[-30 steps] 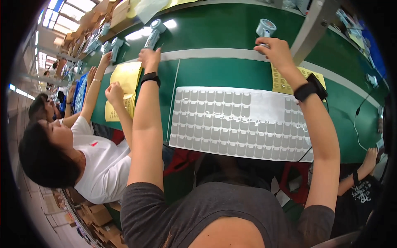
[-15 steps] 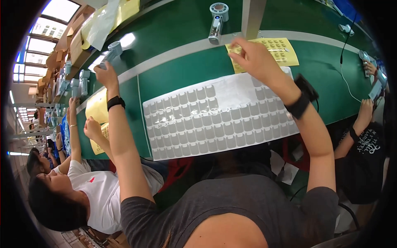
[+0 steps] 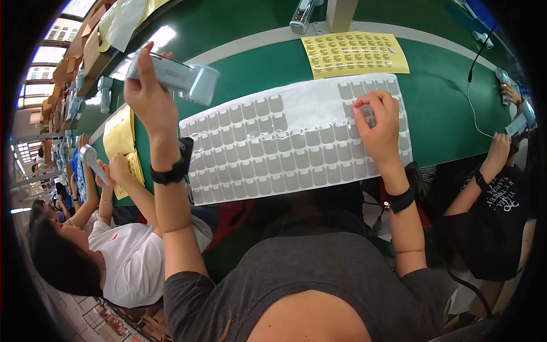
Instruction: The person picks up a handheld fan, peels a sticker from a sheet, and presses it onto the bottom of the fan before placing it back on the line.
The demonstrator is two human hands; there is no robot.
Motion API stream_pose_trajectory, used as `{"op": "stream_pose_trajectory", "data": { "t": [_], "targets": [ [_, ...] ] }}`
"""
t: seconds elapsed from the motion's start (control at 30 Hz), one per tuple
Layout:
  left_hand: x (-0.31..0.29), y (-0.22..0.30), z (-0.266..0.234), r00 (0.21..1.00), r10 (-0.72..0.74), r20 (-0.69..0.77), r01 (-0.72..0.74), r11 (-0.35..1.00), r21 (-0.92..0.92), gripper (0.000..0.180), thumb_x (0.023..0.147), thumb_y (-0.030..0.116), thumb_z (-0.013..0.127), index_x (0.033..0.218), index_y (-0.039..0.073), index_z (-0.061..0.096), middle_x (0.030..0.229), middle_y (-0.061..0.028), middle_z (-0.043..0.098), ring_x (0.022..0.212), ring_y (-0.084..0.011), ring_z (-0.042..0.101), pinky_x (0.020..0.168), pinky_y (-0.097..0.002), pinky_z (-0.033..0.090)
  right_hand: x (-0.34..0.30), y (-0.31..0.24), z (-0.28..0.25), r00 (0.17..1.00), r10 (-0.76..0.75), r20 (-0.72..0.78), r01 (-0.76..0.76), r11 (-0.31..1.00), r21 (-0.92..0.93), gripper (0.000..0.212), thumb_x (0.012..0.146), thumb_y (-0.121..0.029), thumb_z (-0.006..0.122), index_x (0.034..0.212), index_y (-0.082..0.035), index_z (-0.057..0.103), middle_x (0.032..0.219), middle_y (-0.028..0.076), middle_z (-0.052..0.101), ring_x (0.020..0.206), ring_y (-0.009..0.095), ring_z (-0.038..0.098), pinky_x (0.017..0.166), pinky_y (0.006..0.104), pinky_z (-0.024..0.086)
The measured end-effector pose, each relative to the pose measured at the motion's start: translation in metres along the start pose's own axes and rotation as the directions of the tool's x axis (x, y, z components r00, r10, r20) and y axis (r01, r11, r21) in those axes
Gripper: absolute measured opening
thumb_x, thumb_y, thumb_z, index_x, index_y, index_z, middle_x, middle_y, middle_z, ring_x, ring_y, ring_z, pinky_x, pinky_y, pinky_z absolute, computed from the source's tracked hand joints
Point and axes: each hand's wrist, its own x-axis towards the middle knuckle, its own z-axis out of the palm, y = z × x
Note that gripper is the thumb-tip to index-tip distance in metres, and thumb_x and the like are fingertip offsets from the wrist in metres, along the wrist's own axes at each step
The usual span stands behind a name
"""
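Note:
My left hand [image 3: 149,102] is closed round the handle of a pale blue handheld device [image 3: 183,78]. Its wide drum-shaped head points right, held above the bench left of a large white sheet of grey stickers [image 3: 268,165]. Over the right part of that sheet hovers my right hand [image 3: 379,128], thumb and forefinger pinched together by the stickers. Whether a sticker is between those fingertips is too small to tell. A bare white patch [image 3: 314,111] shows in the sheet's upper rows. Beyond the sheet lies a yellow sheet of small labels [image 3: 356,52].
A metal post [image 3: 341,16] rises from the far bench edge, with another device [image 3: 302,18] beside it. At left a co-worker [image 3: 122,256] handles a pale device [image 3: 91,159] near yellow sheets [image 3: 119,137]. Another person's hands [image 3: 498,151] work at right near a white cable [image 3: 472,108].
My left hand has brought the pale blue device nearer from the far left, its head now pointing right. My right hand has come down from the yellow label sheet to the white sticker sheet.

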Motion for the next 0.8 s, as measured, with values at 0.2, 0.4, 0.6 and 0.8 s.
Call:
{"op": "stream_pose_trajectory", "data": {
  "t": [0.2, 0.4, 0.6, 0.8],
  "targets": [
    [-0.068, 0.018, 0.040, 0.988, -0.027, 0.153, 0.045, 0.992, -0.115, 0.038, 0.090, 0.020, 0.065, 0.118, -0.003, 0.053, 0.105, -0.0103, 0.063, 0.093, -0.0188, 0.063, 0.082, -0.0300, 0.051, -0.003, 0.003, 0.003, 0.998, -0.005, -0.070, 0.007, 1.000, 0.026, 0.014, 0.077, -0.005, 0.067, 0.091, -0.006, 0.066, 0.098, 0.008, 0.056, 0.092, 0.025, 0.054, 0.081, 0.0343, 0.044],
    [-0.109, 0.038, 0.053, 0.931, 0.078, 0.357, -0.121, 0.988, 0.099, 0.042, 0.088, 0.018, 0.067, 0.120, -0.002, 0.049, 0.107, -0.0111, 0.063, 0.103, -0.0194, 0.061, 0.090, -0.0292, 0.047, 0.001, -0.005, -0.002, 0.995, -0.089, -0.044, 0.091, 0.995, 0.038, 0.010, 0.077, -0.003, 0.066, 0.087, -0.005, 0.065, 0.097, 0.009, 0.057, 0.091, 0.025, 0.054, 0.080, 0.0333, 0.045],
    [-0.140, 0.043, 0.047, 0.764, 0.103, 0.637, -0.390, 0.860, 0.329, 0.063, 0.091, 0.038, 0.059, 0.131, -0.004, 0.034, 0.112, -0.0149, 0.051, 0.106, -0.0255, 0.050, 0.094, -0.0379, 0.039, -0.002, -0.002, -0.006, 1.000, 0.007, 0.017, -0.012, 0.951, 0.308, 0.007, 0.081, -0.002, 0.064, 0.087, -0.002, 0.060, 0.097, 0.007, 0.057, 0.084, 0.016, 0.052, 0.075, 0.0267, 0.043],
    [-0.164, 0.042, 0.050, 0.800, 0.085, 0.594, -0.296, 0.917, 0.267, 0.068, 0.093, 0.050, 0.048, 0.131, -0.005, 0.034, 0.115, -0.0174, 0.047, 0.103, -0.0271, 0.045, 0.091, -0.0388, 0.037, 0.004, -0.058, -0.054, 0.907, 0.281, 0.313, -0.402, 0.361, 0.841, 0.011, 0.083, -0.001, 0.063, 0.089, -0.002, 0.055, 0.098, 0.006, 0.057, 0.079, 0.009, 0.049, 0.071, 0.0217, 0.041]
  ]
}}
